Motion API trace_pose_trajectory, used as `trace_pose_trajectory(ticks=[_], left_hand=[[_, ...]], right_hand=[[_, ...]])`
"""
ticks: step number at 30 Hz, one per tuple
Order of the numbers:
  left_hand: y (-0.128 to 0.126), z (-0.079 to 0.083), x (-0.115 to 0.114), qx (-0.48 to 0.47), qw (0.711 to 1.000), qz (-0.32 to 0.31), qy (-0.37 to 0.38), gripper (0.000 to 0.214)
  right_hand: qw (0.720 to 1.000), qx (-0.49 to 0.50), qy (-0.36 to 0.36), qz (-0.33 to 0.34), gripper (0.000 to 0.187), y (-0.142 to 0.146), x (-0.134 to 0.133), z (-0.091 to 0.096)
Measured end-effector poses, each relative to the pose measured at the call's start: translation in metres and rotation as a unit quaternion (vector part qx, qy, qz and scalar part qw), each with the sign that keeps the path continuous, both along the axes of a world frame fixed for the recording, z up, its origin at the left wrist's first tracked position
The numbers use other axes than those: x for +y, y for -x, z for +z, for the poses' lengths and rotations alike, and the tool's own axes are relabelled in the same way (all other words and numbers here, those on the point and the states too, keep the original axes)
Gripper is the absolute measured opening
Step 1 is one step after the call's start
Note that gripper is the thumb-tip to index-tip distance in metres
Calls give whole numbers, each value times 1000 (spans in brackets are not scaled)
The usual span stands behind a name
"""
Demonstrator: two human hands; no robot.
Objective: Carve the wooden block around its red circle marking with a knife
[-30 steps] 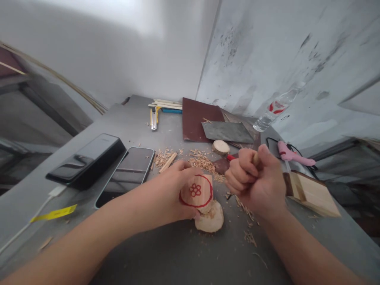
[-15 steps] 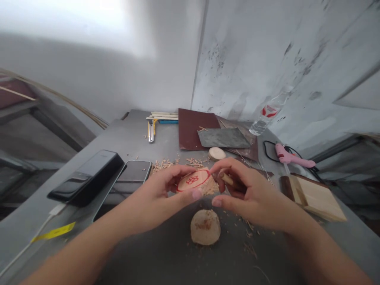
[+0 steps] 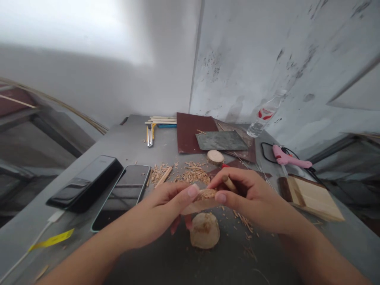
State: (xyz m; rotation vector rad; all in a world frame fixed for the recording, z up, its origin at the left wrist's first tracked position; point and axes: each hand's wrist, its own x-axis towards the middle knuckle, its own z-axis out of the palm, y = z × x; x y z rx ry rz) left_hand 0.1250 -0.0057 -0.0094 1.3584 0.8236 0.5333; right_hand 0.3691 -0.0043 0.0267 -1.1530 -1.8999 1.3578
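Note:
My left hand is closed on a piece of pale wood, thumb on top and fingers beneath. A rough, hollowed face of this wood is turned up, with crumbs on it. My right hand is closed around a round wooden handle, whose end sticks up between thumb and forefinger; the rest of that tool is hidden. The right thumb and forefinger tips touch the wood's right edge. Just below the hands lies a round wood slice with a brown patch on its top.
Wood shavings litter the table behind my hands. A phone and a black device lie left. Further back are a utility knife, sandpaper sheets and a small wood slice. A bottle, pink glue gun and wood block are right.
The left hand has turned the wood over, so the face with the red drawing no longer shows. My right hand has come in against the wood's edge, still holding the wooden handle.

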Motion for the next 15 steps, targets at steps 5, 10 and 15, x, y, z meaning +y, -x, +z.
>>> trace_pose_trajectory(ticks=[5,10,15], left_hand=[[-1,-1,-1,-4,1000,4,17,51],[-2,-3,3,-65,995,40,60,55],[1,-4,-1,-138,985,14,106,72]], right_hand=[[999,-27,-29,3,21,-1,-1,3],[993,-49,-106,-19,19,-2,1,4],[994,-30,-98,-47,23,3,2,-1]])
